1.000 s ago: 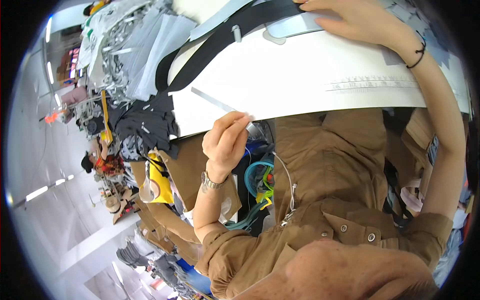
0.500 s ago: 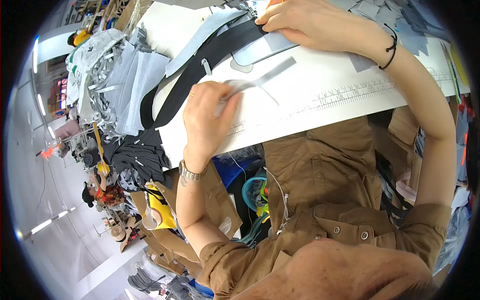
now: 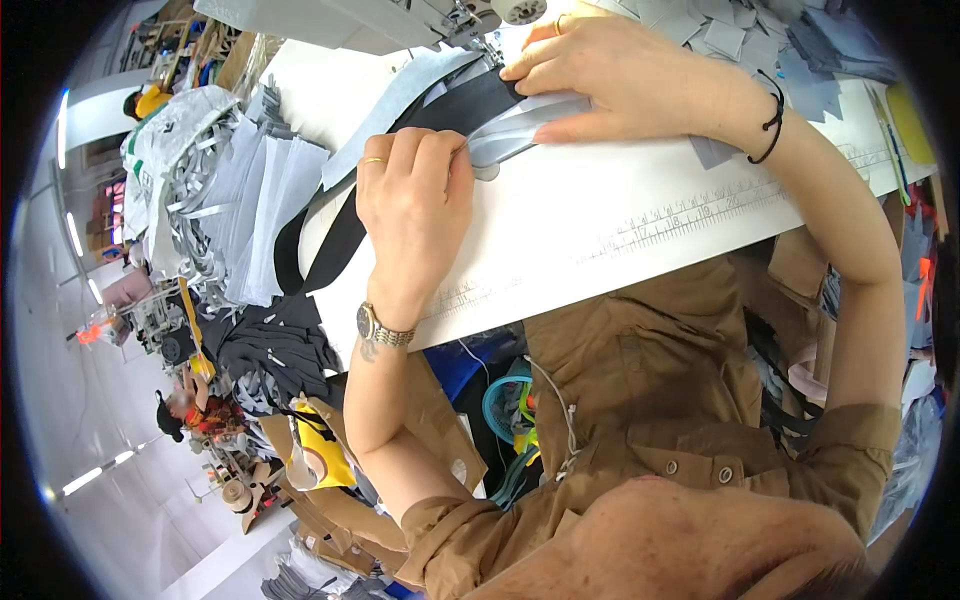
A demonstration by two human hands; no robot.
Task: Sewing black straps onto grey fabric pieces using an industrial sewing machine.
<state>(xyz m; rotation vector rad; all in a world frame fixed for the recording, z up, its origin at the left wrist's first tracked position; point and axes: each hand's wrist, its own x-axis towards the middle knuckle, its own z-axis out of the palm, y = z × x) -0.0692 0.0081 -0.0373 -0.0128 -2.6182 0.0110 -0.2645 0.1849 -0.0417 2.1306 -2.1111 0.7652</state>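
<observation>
My left hand (image 3: 415, 205), wearing a ring and a wristwatch, is closed in a pinch on one end of a thin grey strip (image 3: 520, 120). That strip runs across to beneath my right hand (image 3: 615, 78). The right hand lies over the work with its thumb spread from the fingers, fingertips on the end of a black fabric band (image 3: 440, 112). Beside these fingertips is the presser foot area of a white sewing machine (image 3: 330, 22). A light grey-blue fabric piece (image 3: 400, 100) lies along the band's far side. The left hand partly covers the band.
Printed ruler marks run along the near edge of the white table (image 3: 560, 225). Stacked grey fabric pieces (image 3: 275, 205) and dark cloth (image 3: 275, 335) lie at the left. Grey cut pieces (image 3: 725, 35) and tweezers (image 3: 885, 125) are at the right. A blue basket (image 3: 505, 405) stands below.
My left hand has moved away from me toward the band, bringing the grey strip alongside it. The right thumb has spread out over the strip. More of the sewing machine shows.
</observation>
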